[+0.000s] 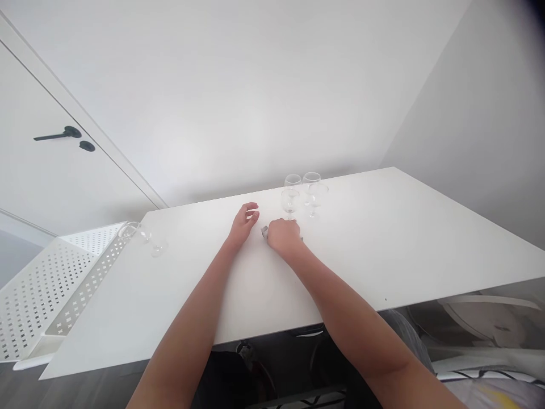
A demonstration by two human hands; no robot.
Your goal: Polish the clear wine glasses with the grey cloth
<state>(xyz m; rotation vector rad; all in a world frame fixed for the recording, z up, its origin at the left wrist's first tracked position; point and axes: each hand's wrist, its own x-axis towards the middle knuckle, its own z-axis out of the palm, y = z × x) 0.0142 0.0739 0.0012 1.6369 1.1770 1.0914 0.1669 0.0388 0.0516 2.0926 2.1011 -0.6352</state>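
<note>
My right hand (284,234) is closed in a fist low over the white table (344,250). Bits of a grey, crumpled cloth (264,232) poke out on both sides of it; the rest is hidden under the fingers. Just to the left, my left hand (244,221) hovers near the tabletop with its fingers curved and apart, holding nothing. Several clear stemmed glasses stand grouped just beyond my right fist, among them a nearer glass (290,200) and one to its right (317,196).
Near the table's left edge is another clear stemmed glass (159,247); whether it stands or lies I cannot tell. A white perforated rack (46,278) adjoins that edge. Behind the table rises a white wall (255,102), with a door handle (63,133) at left.
</note>
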